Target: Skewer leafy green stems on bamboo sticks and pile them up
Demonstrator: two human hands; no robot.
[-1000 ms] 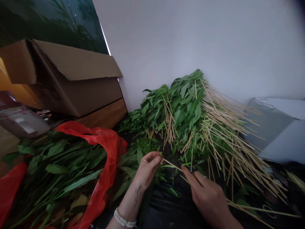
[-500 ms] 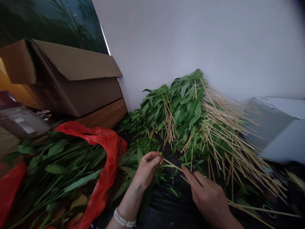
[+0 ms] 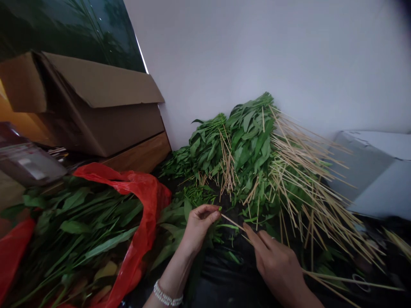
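A food-prep corner is showing: skewered greens (image 3: 250, 145) are leaning against a wall (image 3: 257, 51), with a cardboard box (image 3: 105, 111) and a red bag (image 3: 144, 201) of leaves lying to their left.

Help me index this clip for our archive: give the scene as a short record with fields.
left hand: pinches a small green stem piece between thumb and forefinger
right hand: holds a thin wooden skewer, tip towards the stem piece
behind hands: heap of greens and skewers against the white wall
left side: red plastic bag with loose leaves; cardboard box behind
right side: grey box
left wrist: beaded bracelet
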